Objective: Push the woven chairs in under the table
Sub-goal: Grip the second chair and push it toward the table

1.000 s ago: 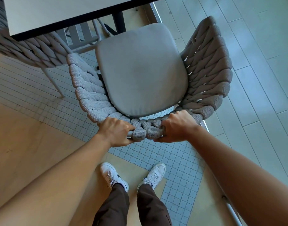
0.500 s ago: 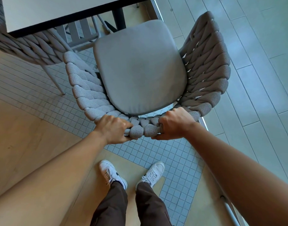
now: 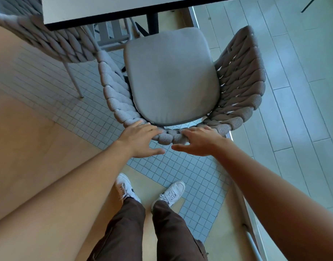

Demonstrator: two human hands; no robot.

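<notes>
A grey woven chair (image 3: 242, 87) with a grey seat cushion (image 3: 171, 78) stands in front of me, its front close to the white table (image 3: 97, 8) with a dark edge. My left hand (image 3: 141, 142) and my right hand (image 3: 199, 141) rest on the top of the chair's woven back rim, fingers spread and thumbs loose below it, gripping nothing. A second woven chair (image 3: 54, 40) sits at the upper left, partly under the table.
A dark table leg (image 3: 152, 23) stands just beyond the cushion. The floor is small white tiles (image 3: 82, 117), pale wood to the left and long tiles to the right. A metal floor track (image 3: 250, 232) runs along my right. My white shoes (image 3: 148, 191) are below.
Both hands have let go of the chair's back rim: closed grips earlier, fingers now spread. The chair has slid slightly toward the table and the view has shifted right.
</notes>
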